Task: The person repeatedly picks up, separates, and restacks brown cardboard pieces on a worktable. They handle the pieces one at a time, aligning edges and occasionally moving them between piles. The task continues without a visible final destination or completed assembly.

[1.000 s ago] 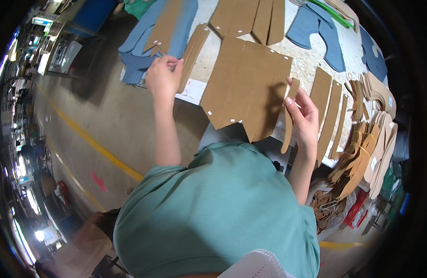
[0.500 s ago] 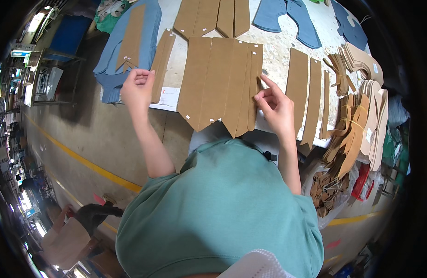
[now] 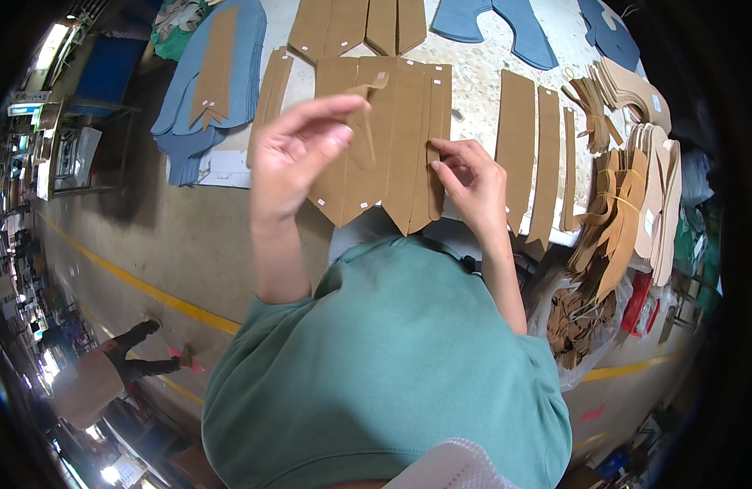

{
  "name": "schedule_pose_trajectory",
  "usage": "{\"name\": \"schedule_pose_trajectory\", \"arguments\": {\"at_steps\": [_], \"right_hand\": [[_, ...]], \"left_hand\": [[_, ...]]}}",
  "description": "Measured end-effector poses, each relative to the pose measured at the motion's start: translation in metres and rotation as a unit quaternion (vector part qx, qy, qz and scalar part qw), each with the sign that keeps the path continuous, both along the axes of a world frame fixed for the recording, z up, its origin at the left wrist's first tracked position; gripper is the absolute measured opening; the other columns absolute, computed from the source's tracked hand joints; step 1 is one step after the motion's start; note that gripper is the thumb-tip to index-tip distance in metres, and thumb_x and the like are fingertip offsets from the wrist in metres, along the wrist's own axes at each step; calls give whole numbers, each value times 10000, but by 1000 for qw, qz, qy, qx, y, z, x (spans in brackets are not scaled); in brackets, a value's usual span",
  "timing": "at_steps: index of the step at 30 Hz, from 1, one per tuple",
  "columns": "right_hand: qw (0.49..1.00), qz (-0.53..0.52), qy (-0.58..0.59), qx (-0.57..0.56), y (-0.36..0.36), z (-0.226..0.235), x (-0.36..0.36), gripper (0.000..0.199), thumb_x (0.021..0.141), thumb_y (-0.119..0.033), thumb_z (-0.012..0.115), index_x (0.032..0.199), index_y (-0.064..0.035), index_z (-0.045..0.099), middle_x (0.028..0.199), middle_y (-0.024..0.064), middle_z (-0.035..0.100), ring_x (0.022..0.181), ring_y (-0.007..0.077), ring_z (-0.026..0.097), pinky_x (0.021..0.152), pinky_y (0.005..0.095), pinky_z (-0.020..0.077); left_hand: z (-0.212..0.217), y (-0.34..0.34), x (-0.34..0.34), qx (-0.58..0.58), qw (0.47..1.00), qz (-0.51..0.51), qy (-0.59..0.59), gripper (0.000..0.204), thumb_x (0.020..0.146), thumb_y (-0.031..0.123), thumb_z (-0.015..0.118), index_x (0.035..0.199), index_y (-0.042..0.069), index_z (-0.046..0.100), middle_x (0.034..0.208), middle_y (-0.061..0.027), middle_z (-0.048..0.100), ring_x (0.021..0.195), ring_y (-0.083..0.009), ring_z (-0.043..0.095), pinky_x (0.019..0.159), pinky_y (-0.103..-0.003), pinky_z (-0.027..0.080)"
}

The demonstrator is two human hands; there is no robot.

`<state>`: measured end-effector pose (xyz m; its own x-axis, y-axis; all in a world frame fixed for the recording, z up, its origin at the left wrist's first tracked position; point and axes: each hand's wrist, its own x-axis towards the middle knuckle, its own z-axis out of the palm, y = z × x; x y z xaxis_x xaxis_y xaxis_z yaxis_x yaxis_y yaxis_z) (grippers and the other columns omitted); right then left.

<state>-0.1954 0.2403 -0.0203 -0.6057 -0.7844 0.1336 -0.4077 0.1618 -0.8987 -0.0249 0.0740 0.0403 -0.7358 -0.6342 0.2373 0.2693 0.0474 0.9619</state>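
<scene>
My left hand (image 3: 290, 159) is raised over the pile's left part, thumb and fingertips pinching a thin, curled brown strip (image 3: 368, 134) that looks like leather and is blurred. Below it lie long brown leather-like pieces (image 3: 374, 175), side by side with pointed near ends and small white tags. At the right edge of these pieces, my right hand (image 3: 476, 179) has thumb and fingertips bent close together on a narrow brown strip (image 3: 435, 191) with a rounded near end. Whether that strip is lifted cannot be made out.
More brown pieces (image 3: 518, 130) lie to the right, others (image 3: 331, 28) at the back. Blue stacks (image 3: 241, 73) stand far left, and blue cut pieces (image 3: 522, 33) behind. Banded brown bundles (image 3: 624, 208) hang over the right edge above a clear bag of scraps (image 3: 584, 326).
My left hand has moved right and up from beside the left strips, and a thin brown strip now shows in it. My right hand has shifted slightly left and closed its fingertips more.
</scene>
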Motion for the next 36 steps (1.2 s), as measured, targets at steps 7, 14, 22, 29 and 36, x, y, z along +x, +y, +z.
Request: {"name": "schedule_pose_trajectory", "arguments": {"at_steps": [7, 14, 22, 29, 36], "right_hand": [[1000, 6, 19, -3, -2, 0, -2, 259, 822, 0, 693, 1081, -15, 710, 886, 90, 657, 733, 142, 680, 693, 266, 561], [998, 52, 0, 45, 3, 13, -11, 241, 839, -48, 705, 1079, -45, 723, 850, 75, 655, 696, 131, 647, 673, 256, 540], [972, 51, 213, 81, -19, 61, -66, 214, 867, -148, 697, 1067, -82, 732, 837, 60, 659, 652, 140, 597, 606, 294, 484], [955, 119, 213, 169, -81, 37, -95, 220, 786, -192, 745, 954, -53, 727, 879, 133, 720, 840, 294, 696, 769, 396, 540], [975, 176, 11, 135, -89, 18, -95, 238, 781, -112, 781, 983, -37, 681, 780, 19, 637, 714, 116, 609, 679, 271, 500]], "left_hand": [[-38, 40, 0, 103, 953, -114, -260, 289, 888, -42, 628, 1176, -39, 647, 1079, -62, 685, 889, -41, 620, 806, -180, 496], [-19, 8, 1, -44, 941, -71, -329, 164, 928, 82, 637, 1061, 20, 709, 740, 1, 665, 635, -21, 592, 557, -173, 468], [-18, -67, -86, -412, 844, -10, -342, 218, 809, 214, 738, 953, 53, 707, 723, -2, 622, 661, -97, 571, 622, -269, 466], [-43, -72, -112, -366, 841, -77, -391, 235, 744, 241, 761, 859, 52, 683, 753, -21, 660, 693, -137, 621, 693, -284, 510], [-40, -69, -108, -83, 956, -102, -263, 158, 873, 107, 734, 978, 43, 635, 858, -7, 690, 779, -53, 631, 715, -201, 510]]}}
